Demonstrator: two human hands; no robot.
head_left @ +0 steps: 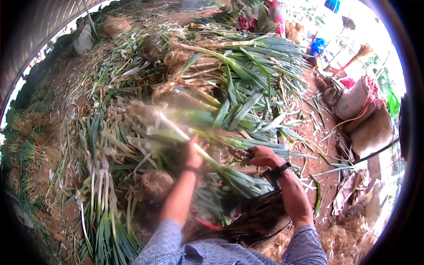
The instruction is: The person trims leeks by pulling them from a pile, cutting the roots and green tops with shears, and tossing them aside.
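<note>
A long leek (176,130) with a white shaft runs diagonally through my left hand (192,153), which is closed around it. Its root end points up and left, blurred, and its green leaves spread low in front of me. My right hand (264,157), a dark band at its wrist, is closed on a small dark-handled tool (240,153) pointing left toward the leek. I cannot tell exactly what kind of tool it is. Just beyond my hands lies a big heap of untrimmed leeks (251,79) with brown roots (194,62). Cleaned leeks (102,190) lie at the left.
Stripped leaves and scraps (119,84) litter the ground beyond and to the left. Filled sacks (364,106) stand on the right, near a blue plastic bag (318,46). Cut roots (344,240) are piled at lower right. A person in red (276,20) is at the top.
</note>
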